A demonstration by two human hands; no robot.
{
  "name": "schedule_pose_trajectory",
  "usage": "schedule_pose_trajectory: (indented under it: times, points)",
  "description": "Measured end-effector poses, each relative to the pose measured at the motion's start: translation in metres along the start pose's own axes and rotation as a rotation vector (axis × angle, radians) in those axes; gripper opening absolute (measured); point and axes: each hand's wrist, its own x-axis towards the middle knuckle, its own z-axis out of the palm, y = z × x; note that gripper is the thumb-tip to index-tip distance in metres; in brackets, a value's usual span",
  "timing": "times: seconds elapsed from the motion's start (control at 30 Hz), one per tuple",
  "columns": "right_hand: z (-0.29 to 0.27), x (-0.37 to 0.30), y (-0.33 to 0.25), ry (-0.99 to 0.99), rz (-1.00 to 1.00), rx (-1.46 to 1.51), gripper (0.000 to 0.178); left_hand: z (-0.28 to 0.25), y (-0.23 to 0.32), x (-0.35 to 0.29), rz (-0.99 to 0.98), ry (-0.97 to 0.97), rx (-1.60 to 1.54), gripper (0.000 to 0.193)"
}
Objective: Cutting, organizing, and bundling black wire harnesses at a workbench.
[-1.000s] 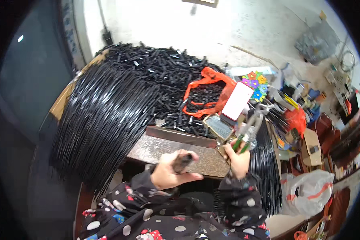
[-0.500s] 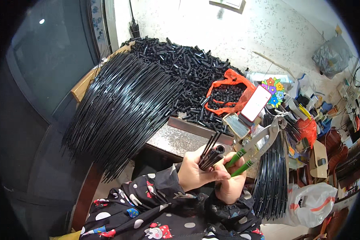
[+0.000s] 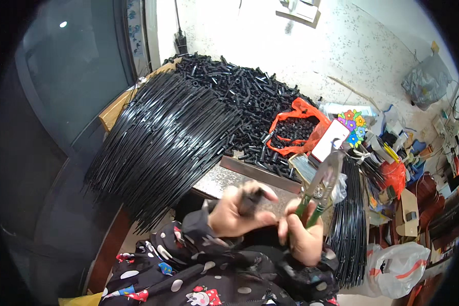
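Smeared by motion, my left hand (image 3: 229, 217) curls its fingers round a black tubular part (image 3: 250, 202); its thumb stretches out to the right. Whether thin black rods are still in that palm I cannot tell. My right hand (image 3: 302, 238) grips the green handles of a pair of pliers (image 3: 323, 181), whose grey metal jaws point up and away. The two hands are apart, above the near edge of the table (image 3: 214, 178).
Long thin black rods (image 3: 163, 137) lie in a big bundle at left. Behind them spreads a heap of short black tubes (image 3: 229, 76). An orange-red bag (image 3: 303, 109) holds small black parts beside a phone (image 3: 330, 141). More rods (image 3: 349, 229) hang at right near a white bag (image 3: 398, 270).
My hands have drawn apart, the left moving left and the right moving right with the pliers. The black rods that stuck up from my left hand no longer show clearly.
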Motion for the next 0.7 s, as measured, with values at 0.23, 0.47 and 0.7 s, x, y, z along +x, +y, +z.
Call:
schedule_pose_trajectory:
  times: [0.23,0.47,0.7]
  points:
    - [-0.035,-0.02,0.015,-0.542,0.171,-0.817,0.028,-0.031,-0.002,0.013,-0.046,0.081,0.003,0.059]
    - [-0.022,-0.018,-0.001,-0.569,0.619,-0.068,0.056,-0.017,0.007,0.009,0.009,0.166,0.268,0.034]
    - [-0.028,-0.017,-0.003,-0.485,0.617,-0.452,0.029,-0.013,-0.003,0.003,-0.053,0.276,0.248,0.026]
